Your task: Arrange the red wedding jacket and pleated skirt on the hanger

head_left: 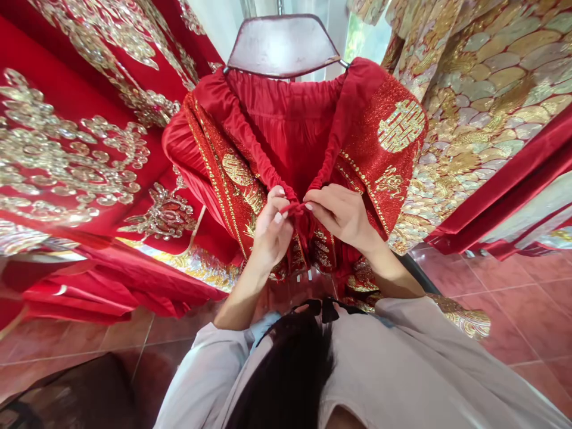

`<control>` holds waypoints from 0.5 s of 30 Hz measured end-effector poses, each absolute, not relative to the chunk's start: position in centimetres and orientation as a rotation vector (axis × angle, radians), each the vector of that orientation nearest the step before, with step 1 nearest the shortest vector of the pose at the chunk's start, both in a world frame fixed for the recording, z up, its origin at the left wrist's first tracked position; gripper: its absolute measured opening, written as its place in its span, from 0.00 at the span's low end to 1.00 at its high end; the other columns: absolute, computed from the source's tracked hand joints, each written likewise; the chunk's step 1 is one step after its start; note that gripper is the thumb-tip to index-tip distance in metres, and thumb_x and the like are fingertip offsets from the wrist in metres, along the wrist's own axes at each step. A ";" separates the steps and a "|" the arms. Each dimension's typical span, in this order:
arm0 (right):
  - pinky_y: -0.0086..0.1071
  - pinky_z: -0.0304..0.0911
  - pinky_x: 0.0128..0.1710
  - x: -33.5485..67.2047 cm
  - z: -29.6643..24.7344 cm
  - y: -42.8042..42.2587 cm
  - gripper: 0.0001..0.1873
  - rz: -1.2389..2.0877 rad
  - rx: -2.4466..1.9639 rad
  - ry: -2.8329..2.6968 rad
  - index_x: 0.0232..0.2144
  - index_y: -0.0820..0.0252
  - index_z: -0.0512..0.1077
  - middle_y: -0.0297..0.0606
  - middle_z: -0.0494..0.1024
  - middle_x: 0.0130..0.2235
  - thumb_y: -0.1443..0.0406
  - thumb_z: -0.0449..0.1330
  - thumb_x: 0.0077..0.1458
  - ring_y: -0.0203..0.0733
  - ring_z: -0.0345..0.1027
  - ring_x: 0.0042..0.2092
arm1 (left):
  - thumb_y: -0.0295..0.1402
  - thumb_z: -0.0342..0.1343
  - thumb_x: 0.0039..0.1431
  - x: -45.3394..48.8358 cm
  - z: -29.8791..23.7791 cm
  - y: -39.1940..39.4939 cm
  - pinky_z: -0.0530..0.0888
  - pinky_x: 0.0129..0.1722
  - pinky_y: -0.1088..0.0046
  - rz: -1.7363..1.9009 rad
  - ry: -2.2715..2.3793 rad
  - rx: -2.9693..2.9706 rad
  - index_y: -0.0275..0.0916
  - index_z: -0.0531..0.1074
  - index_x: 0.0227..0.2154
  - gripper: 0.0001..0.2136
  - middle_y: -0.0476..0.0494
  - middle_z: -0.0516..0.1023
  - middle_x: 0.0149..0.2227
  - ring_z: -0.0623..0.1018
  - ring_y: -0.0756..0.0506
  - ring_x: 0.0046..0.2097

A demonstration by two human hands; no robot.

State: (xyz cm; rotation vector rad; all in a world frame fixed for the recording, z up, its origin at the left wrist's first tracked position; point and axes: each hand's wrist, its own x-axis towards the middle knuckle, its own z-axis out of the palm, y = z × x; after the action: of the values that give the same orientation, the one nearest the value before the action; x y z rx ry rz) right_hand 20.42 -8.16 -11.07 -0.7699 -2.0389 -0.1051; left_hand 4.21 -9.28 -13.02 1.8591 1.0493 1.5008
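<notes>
A red skirt (pixel 286 131) with gold embroidery hangs by its gathered waistband from a hanger (pixel 283 44). At the front of the waistband, a red drawstring (pixel 295 208) is looped or knotted between my hands. The fingers of my left hand (pixel 273 231) pinch its left side, closed around the cord. My right hand (pixel 342 214) pinches the other side between thumb and fingertips. Both hands nearly meet at the knot, where the cord's ends are partly hidden. Below them the skirt's embroidered panels drop toward the floor.
A red garment with silvery beadwork (pixel 67 155) hangs close on the left. To the right hangs a garment with gold scale-like embroidery (pixel 496 89). Red tiles (pixel 527 304) cover the floor, and a dark object (pixel 71 393) sits at the lower left.
</notes>
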 end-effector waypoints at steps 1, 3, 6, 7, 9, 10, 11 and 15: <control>0.28 0.56 0.34 20.5 -11.1 -8.2 0.15 -0.115 -0.771 -2.039 0.37 0.63 0.72 0.37 0.71 0.30 0.61 0.48 0.65 0.33 0.59 0.31 | 0.55 0.28 0.61 4.4 -13.0 -9.4 0.71 0.42 0.66 1.478 1.037 1.787 0.40 0.58 0.28 0.25 0.41 0.62 0.42 0.68 0.46 0.40; 0.27 0.55 0.34 20.6 -11.3 -8.1 0.15 -0.143 -0.786 -2.045 0.38 0.62 0.72 0.37 0.72 0.30 0.61 0.48 0.65 0.33 0.59 0.31 | 0.60 0.27 0.57 4.6 -12.7 -9.6 0.72 0.41 0.65 1.448 1.017 1.708 0.39 0.55 0.25 0.28 0.40 0.62 0.41 0.69 0.46 0.40; 0.27 0.54 0.33 20.8 -11.5 -7.9 0.15 -0.195 -0.809 -2.053 0.38 0.62 0.72 0.36 0.73 0.30 0.61 0.47 0.65 0.32 0.58 0.30 | 0.62 0.36 0.53 4.5 -12.2 -10.1 0.73 0.42 0.63 1.463 0.978 1.599 0.38 0.50 0.22 0.28 0.41 0.61 0.38 0.68 0.46 0.39; 0.27 0.53 0.32 20.9 -11.6 -7.8 0.15 -0.212 -0.816 -2.052 0.37 0.62 0.72 0.35 0.73 0.29 0.61 0.47 0.65 0.32 0.58 0.30 | 0.61 0.40 0.53 4.3 -11.9 -10.3 0.73 0.43 0.63 1.475 0.959 1.555 0.38 0.48 0.22 0.27 0.43 0.60 0.36 0.68 0.46 0.39; 0.27 0.53 0.32 21.0 -11.7 -7.8 0.15 -0.237 -0.816 -2.045 0.36 0.62 0.72 0.35 0.72 0.28 0.61 0.48 0.65 0.32 0.58 0.29 | 0.58 0.47 0.50 3.7 -11.5 -10.8 0.72 0.45 0.62 1.510 0.939 1.467 0.37 0.46 0.21 0.27 0.44 0.59 0.33 0.67 0.46 0.39; 0.27 0.53 0.31 21.1 -11.8 -7.8 0.15 -0.248 -0.815 -2.036 0.36 0.62 0.72 0.34 0.72 0.27 0.61 0.48 0.65 0.32 0.57 0.28 | 0.58 0.46 0.50 3.3 -11.3 -11.0 0.72 0.45 0.60 1.538 0.946 1.418 0.37 0.47 0.21 0.27 0.45 0.58 0.33 0.67 0.46 0.39; 0.27 0.53 0.31 21.2 -11.9 -7.8 0.15 -0.254 -0.816 -2.025 0.35 0.62 0.72 0.34 0.72 0.27 0.61 0.48 0.65 0.32 0.57 0.28 | 0.59 0.44 0.51 2.9 -11.0 -11.1 0.72 0.47 0.59 1.570 0.957 1.366 0.37 0.48 0.22 0.26 0.44 0.58 0.32 0.67 0.45 0.40; 0.27 0.53 0.30 21.4 -12.0 -7.9 0.16 -0.228 -0.833 -1.996 0.33 0.63 0.71 0.34 0.72 0.27 0.61 0.47 0.64 0.31 0.57 0.27 | 0.58 0.26 0.57 0.9 -10.2 -11.5 0.67 0.54 0.54 1.720 0.985 1.174 0.41 0.56 0.26 0.26 0.43 0.62 0.36 0.64 0.44 0.51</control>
State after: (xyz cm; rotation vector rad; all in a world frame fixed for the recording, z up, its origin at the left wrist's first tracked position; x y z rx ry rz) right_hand 21.36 -7.92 -11.95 -0.8333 -1.9959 -0.2277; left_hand 0.88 -11.54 -10.17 1.1742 0.9854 1.7205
